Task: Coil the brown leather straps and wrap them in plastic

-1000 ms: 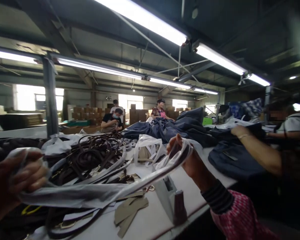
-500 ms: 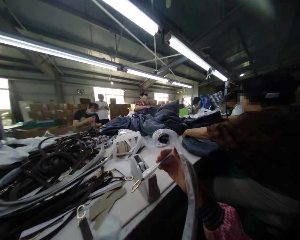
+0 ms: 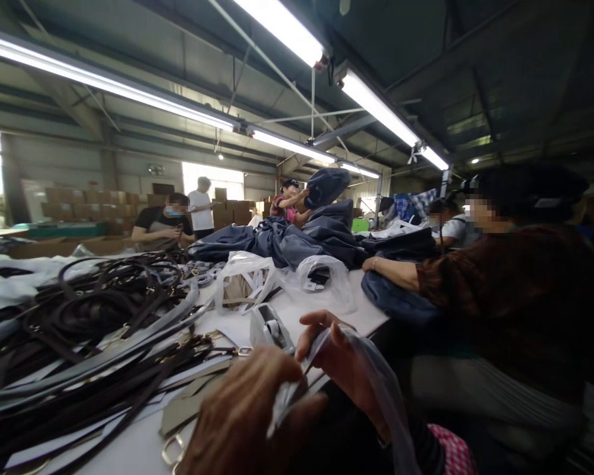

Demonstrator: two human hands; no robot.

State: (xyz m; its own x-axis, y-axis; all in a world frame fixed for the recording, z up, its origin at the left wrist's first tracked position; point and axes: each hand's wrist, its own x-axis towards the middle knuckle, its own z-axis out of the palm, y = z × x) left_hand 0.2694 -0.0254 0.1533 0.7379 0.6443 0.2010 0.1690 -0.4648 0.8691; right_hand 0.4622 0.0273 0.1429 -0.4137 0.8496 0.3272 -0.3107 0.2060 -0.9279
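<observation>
A translucent plastic sleeve (image 3: 389, 389) is held up on the near side of the tape dispenser (image 3: 271, 328), slightly to its right; what lies inside it cannot be made out. It is gripped between the thumb and fingers of the right hand (image 3: 344, 366), from which its longer part is hung down toward the bottom edge. The left hand (image 3: 247, 409) is brought up close to the right, directly nearer than the dispenser, with its fingertips at the sleeve's other end; because of blur, it cannot be told whether the plastic is pinched there. To the left of the dispenser, a tangle of dark straps (image 3: 113, 310) is heaped on the white table (image 3: 212, 322), and nearer than it, beige strips (image 3: 185, 404) and a gold-coloured ring (image 3: 172, 450) are partly covered by the left hand. Just beyond the dispenser, a plastic bag (image 3: 245, 280) is filled with beige pieces, and a second clear bag (image 3: 335, 285) is set to the right of that. Farther beyond, dark blue fabric (image 3: 287, 243) is piled high. Right of the dispenser, a dark blue piece (image 3: 393, 298) is touched by a co-worker in a brown top (image 3: 505, 297).
</observation>
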